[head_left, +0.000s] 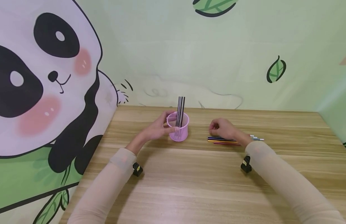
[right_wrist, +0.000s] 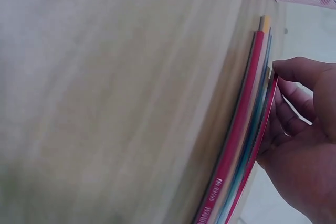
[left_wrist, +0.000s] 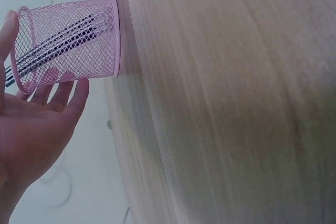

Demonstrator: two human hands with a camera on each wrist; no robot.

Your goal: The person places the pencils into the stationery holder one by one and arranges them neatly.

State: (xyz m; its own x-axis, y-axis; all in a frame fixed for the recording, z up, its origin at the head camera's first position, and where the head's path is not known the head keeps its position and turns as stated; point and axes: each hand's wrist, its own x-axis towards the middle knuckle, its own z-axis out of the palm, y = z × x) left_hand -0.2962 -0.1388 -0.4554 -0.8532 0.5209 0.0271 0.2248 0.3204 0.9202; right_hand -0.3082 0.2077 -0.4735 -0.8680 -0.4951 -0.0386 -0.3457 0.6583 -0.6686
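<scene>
I sit at a wooden tabletop set against a wall painted with a large panda and green leaves. My left hand rests against the left side of a pink mesh pen cup, which stands upright toward the far middle of the tabletop. Its grip is released: the fingers are nearly straight, lying along the mesh wall with the thumb up near the rim. Several dark pencils stand inside the cup, their ends rising above it. To the right of the cup, well apart from it, a row of colored pencils lies flat, side by side. My right hand is over the left end of that row, fingers curled and pinching one red pencil at the top of the row.
</scene>
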